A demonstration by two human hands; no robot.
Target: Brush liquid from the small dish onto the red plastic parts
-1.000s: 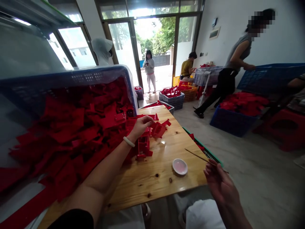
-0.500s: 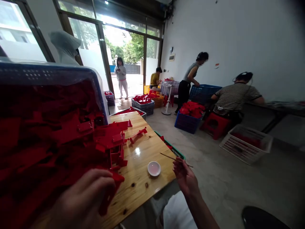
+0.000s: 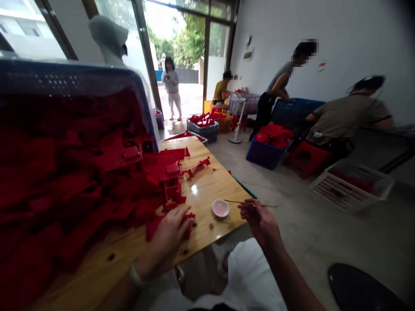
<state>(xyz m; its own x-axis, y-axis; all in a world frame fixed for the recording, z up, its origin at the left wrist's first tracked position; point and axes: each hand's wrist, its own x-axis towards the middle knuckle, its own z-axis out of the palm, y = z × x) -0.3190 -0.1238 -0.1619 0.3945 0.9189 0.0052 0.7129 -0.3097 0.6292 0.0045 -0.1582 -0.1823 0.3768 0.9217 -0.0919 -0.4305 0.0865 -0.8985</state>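
My left hand [image 3: 170,235] is closed over a red plastic part [image 3: 188,218] at the near edge of the wooden table [image 3: 214,185]. A large heap of red plastic pieces [image 3: 81,172] spills from a tipped blue crate [image 3: 97,77] onto the table's left side. My right hand [image 3: 259,218] is off the table's right edge, pinching a thin wooden stick [image 3: 251,203] that points right. A small white dish [image 3: 220,208] with pinkish liquid sits on the table between my hands. One loose red part [image 3: 198,165] lies farther back.
Three other people work at the far side among blue and orange crates of red parts [image 3: 269,144]; one sits on a red stool [image 3: 303,160]. A white basket [image 3: 350,185] is on the floor at right. Someone stands in the open doorway [image 3: 171,88].
The view has shifted. My left hand moved from the pile's back to the near table edge, onto a red part. My right hand kept the stick and stayed by the dish.
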